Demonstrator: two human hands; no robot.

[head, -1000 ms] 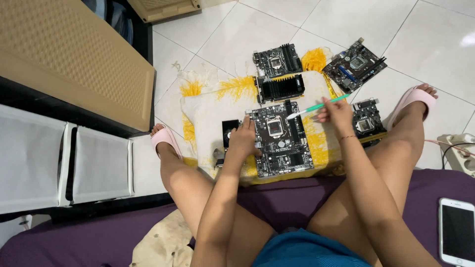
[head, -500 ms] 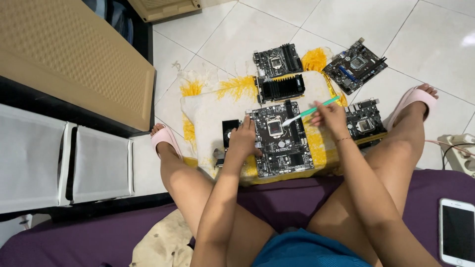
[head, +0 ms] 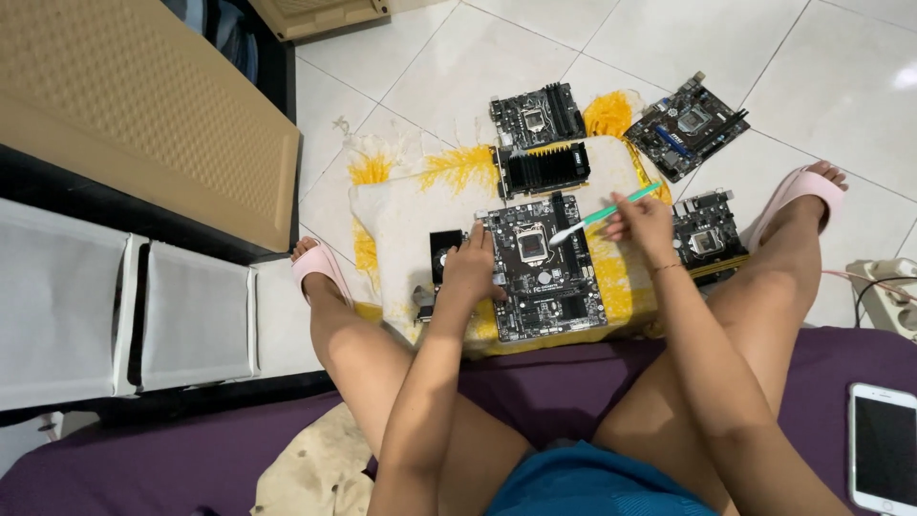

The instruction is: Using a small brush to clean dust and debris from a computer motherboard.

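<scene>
Over the motherboard [head: 546,268], the right hand [head: 642,218] pinches a green toothbrush [head: 604,216]; left hand [head: 472,269] steadies it.

A home room: white tiled floor [head: 669,38], a purple-covered bed [head: 143,459] along the bottom of the frame, white fabric storage bins [head: 95,315] at left, a wicker cabinet [head: 124,115] upper left.

**One dark screen in view**

I see a single screen: a white-framed smartphone [head: 884,447] lying face up on the purple cover [head: 573,392] at the near right, its rectangular display black and unlit. I can make out no packages, labels or signs.
</scene>
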